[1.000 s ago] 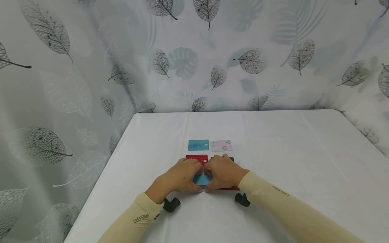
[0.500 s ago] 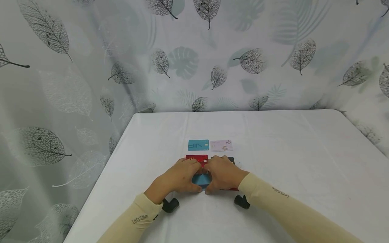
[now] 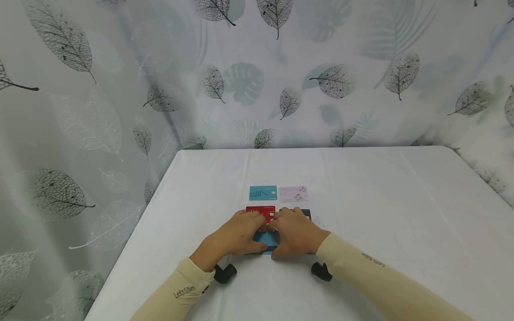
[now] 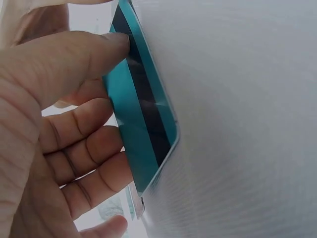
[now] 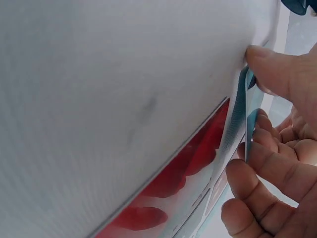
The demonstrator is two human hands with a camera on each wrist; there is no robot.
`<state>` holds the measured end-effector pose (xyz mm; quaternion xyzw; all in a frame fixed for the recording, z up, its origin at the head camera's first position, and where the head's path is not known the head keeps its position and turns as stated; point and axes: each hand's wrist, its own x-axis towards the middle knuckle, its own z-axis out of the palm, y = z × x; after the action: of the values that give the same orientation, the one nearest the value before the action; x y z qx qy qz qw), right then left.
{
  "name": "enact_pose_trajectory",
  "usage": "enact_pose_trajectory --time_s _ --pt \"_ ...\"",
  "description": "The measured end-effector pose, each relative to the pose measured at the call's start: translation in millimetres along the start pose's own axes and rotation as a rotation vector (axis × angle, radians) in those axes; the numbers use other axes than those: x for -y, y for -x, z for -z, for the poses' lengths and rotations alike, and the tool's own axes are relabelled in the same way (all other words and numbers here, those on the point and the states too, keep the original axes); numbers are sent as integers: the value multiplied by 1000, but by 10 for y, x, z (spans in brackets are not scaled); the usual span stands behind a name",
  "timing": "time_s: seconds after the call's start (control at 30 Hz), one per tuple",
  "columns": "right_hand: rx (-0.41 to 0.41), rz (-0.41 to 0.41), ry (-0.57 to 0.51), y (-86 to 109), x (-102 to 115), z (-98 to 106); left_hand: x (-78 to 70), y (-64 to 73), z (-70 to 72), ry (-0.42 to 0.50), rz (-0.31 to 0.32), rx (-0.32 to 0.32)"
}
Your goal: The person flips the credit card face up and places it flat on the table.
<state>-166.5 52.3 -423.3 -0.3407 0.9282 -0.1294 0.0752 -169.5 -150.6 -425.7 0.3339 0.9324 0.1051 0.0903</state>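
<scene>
A teal bank card with a dark magnetic stripe lies face down close over the white tablecloth, between both hands. My left hand holds it, thumb on the stripe and curled fingers at the far edge in the left wrist view. My right hand spans the card's other end. In the right wrist view its thumb is at the near edge, and its fingers bend against the opposite edge. There the card shows nearly edge-on. Beside it lies a red-patterned card, which the right hand hides in the head view.
Beyond the hands, a red card and a dark card are partly covered by fingers. Behind them sit a blue VIP card and a pale pink card. A white cloth covers the table; leaf-print curtains surround it.
My right thumb has slid slightly nearer to me, and the right hand now covers the red patch that showed beside it. The left hand stays nearly in place.
</scene>
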Motion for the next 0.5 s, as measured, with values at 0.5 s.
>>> enact_pose_trajectory --time_s 0.5 --pt "-44 74 164 13 26 7 60 69 6 25 -28 -13"
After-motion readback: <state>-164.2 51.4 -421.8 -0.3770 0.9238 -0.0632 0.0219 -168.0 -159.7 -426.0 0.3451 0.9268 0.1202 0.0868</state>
